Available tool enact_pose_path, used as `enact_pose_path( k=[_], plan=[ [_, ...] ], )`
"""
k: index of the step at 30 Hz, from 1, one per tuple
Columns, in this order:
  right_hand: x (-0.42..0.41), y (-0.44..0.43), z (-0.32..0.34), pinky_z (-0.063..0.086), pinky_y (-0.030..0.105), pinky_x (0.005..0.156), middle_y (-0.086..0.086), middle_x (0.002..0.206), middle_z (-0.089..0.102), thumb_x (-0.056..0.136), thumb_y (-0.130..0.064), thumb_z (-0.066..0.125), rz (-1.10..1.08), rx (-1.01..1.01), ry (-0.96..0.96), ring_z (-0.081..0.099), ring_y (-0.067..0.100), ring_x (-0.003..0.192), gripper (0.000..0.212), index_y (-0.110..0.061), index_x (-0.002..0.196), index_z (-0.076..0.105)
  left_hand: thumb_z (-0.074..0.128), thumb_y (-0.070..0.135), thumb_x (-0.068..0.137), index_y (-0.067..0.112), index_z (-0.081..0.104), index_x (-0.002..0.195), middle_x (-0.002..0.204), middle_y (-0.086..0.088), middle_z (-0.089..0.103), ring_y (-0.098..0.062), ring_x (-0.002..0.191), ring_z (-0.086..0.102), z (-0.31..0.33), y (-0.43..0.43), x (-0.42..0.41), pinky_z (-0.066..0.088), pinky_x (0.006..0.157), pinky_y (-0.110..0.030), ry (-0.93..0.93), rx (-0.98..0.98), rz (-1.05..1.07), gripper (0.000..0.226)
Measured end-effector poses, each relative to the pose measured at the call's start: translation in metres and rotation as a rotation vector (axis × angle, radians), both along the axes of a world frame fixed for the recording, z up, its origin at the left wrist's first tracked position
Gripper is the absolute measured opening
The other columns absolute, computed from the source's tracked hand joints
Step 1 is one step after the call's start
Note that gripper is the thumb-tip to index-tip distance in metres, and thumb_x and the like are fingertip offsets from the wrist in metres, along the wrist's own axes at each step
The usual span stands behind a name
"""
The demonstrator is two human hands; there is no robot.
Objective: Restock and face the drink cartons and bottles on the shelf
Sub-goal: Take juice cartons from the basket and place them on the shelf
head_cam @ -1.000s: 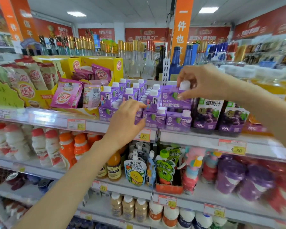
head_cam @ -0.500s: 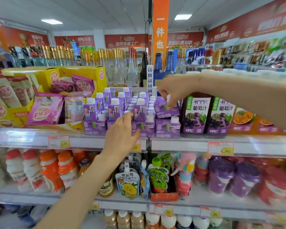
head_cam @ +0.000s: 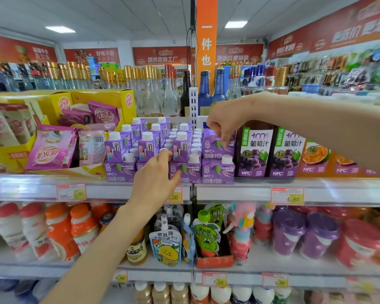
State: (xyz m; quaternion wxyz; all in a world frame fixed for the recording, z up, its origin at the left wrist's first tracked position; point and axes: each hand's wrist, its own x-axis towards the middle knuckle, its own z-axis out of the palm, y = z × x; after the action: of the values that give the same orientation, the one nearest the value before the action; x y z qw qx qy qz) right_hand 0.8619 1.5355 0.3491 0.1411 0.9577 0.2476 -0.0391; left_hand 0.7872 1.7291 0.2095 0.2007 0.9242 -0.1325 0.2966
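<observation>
At the shelf [head_cam: 119,189], right hand [head_cam: 226,121] pinches a purple carton [head_cam: 215,147] from above; left hand [head_cam: 156,178] reaches, grip unclear.

Two forearms are shown bare from the frame's edge to the wrist; the left hand [head_cam: 156,182] and right hand [head_cam: 226,121] are likewise uncovered.

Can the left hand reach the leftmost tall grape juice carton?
Probably yes: the grape juice carton stands at the shelf edge, face uncovered, though the right hand pinching the small purple carton beside it may crowd the left hand.
</observation>
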Motion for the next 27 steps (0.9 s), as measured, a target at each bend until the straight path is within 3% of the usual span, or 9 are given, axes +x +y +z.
enact_pose_path(
  k=[3,8,12,17,22,27],
  plan=[
    [0.003,0.003,-0.004,0.041,0.025,0.058,0.002,0.074,0.064,0.069,-0.029,0.084,0.008,0.010,-0.014,0.055,0.016,0.067,0.033,-0.013,0.072,0.055,0.057,0.033,0.091,0.016,0.044,0.127,0.117,-0.001,0.059,-0.018,0.101,0.058,0.001,0.000,-0.001,0.040,0.073,-0.027,0.006,0.003,-0.006,0.041],
    [0.001,0.007,-0.005,0.039,0.021,0.058,-0.003,0.070,0.061,0.068,-0.026,0.084,0.007,0.061,-0.008,0.055,0.010,0.065,0.032,-0.014,0.068,0.054,0.056,0.033,0.092,0.015,0.044,0.127,0.115,-0.001,0.059,-0.019,0.103,0.057,0.003,0.000,-0.002,0.041,0.075,-0.028,0.016,0.009,-0.014,0.041],
    [-0.001,0.003,-0.007,0.038,0.016,0.056,0.002,0.076,0.068,0.068,-0.024,0.085,0.007,0.123,-0.028,0.062,0.014,0.071,0.031,-0.015,0.067,0.055,0.055,0.035,0.092,0.016,0.043,0.128,0.116,-0.001,0.059,-0.018,0.103,0.058,0.003,0.001,-0.003,0.039,0.074,-0.026,0.019,0.014,-0.020,0.043],
    [-0.008,0.000,-0.013,0.036,0.013,0.054,0.004,0.081,0.065,0.072,-0.022,0.081,0.074,0.123,-0.115,0.056,0.014,0.074,0.030,-0.012,0.069,0.054,0.055,0.035,0.092,0.015,0.042,0.129,0.115,-0.001,0.060,-0.019,0.103,0.057,0.004,0.000,-0.004,0.036,0.071,-0.024,0.017,0.023,-0.018,0.043],
    [-0.008,0.003,-0.016,0.039,0.009,0.052,-0.006,0.066,0.061,0.073,-0.018,0.081,0.042,0.087,-0.028,0.052,0.001,0.060,0.028,-0.017,0.061,0.055,0.055,0.035,0.092,0.014,0.043,0.127,0.110,-0.003,0.061,-0.020,0.103,0.057,0.005,0.000,-0.003,0.036,0.071,-0.025,0.024,0.028,-0.008,0.043],
    [-0.004,0.007,-0.016,0.046,0.021,0.061,0.001,0.077,0.068,0.078,-0.007,0.075,0.012,0.027,0.050,0.062,0.013,0.070,0.007,-0.010,0.081,0.069,0.055,0.035,0.092,0.016,0.043,0.129,0.116,0.000,0.060,-0.018,0.104,0.057,0.004,0.003,-0.003,0.038,0.073,-0.026,0.054,0.049,-0.024,0.044]
  ],
)
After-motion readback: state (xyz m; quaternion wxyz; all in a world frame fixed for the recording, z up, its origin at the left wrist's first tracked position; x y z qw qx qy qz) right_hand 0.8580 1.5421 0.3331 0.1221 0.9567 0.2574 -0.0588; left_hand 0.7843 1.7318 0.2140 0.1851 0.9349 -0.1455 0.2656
